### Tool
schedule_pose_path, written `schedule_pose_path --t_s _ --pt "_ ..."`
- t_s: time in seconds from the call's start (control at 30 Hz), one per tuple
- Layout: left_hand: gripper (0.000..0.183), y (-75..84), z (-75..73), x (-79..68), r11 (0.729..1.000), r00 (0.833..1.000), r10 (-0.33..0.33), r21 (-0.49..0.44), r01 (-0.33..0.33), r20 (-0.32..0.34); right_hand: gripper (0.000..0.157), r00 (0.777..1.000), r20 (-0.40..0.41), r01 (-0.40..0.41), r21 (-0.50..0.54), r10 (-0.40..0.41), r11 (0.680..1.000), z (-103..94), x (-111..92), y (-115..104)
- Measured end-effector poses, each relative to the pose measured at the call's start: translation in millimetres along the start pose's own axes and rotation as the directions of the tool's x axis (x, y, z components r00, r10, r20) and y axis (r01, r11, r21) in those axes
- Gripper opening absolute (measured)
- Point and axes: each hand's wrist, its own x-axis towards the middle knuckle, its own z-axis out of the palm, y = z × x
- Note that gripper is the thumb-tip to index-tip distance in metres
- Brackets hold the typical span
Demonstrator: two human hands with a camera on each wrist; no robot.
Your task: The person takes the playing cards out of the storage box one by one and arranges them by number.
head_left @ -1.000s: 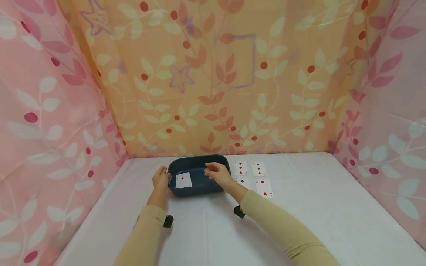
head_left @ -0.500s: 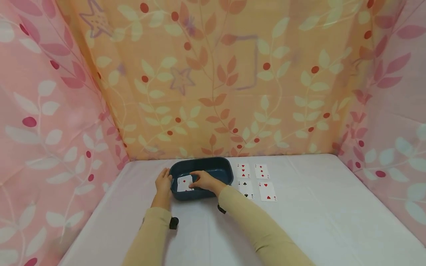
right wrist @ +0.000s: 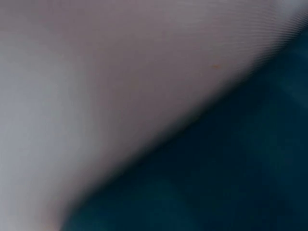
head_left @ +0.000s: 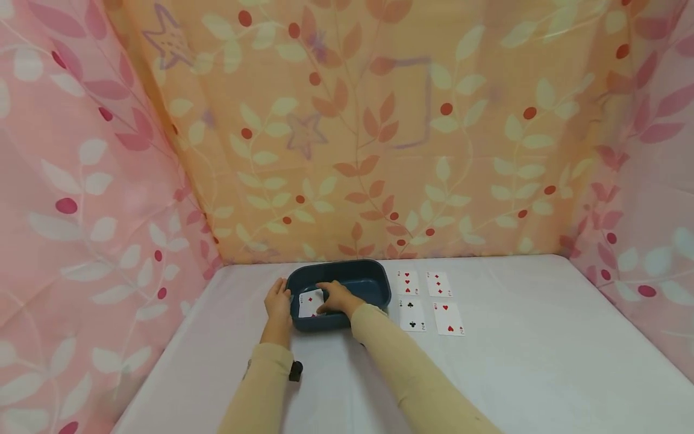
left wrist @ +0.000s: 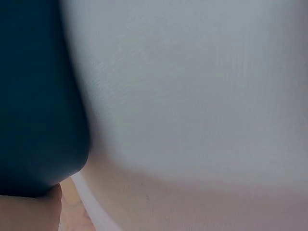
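A dark blue rectangular tray stands on the white table. Inside its left part lies a white playing card with red diamonds, face up; whether others lie beneath it I cannot tell. My left hand rests against the tray's left end, fingers pointing forward along the wall. Reaching over the near rim, my right hand is at the card's right edge, with thumb and index finger apart near its two right corners. The left wrist view has a tray corner with a bit of finger touching it.
Right of the tray lie a three of hearts, a three of diamonds, a two of clubs and a two of hearts, face up in two rows. Patterned cloth closes off the back and both sides.
My right hand has moved left from the tray's right side to the card inside it, uncovering the two of clubs. My left hand stays at the tray's left end.
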Motion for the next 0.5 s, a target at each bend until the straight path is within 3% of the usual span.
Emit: schedule_pose_path --t_s 0.2,0.33,0.5 --pt "0.051 -4.2 1.2 0.0 1.0 1.0 -0.003 -0.017 0.002 -0.018 0.081 0.994 0.096 0.062 -0.109 -0.051 0.992 2.7 4.2 2.9" --pt "0.051 -3.9 0.8 0.6 1.0 1.0 -0.007 -0.024 0.007 -0.016 0.08 0.987 0.154 0.067 -0.084 -0.053 0.994 1.6 4.6 0.6" --pt "0.051 -2.6 1.6 1.0 0.999 1.0 -0.015 -0.04 0.014 -0.016 0.08 0.987 0.155 0.064 -0.077 -0.051 0.995 0.0 4.3 -0.4"
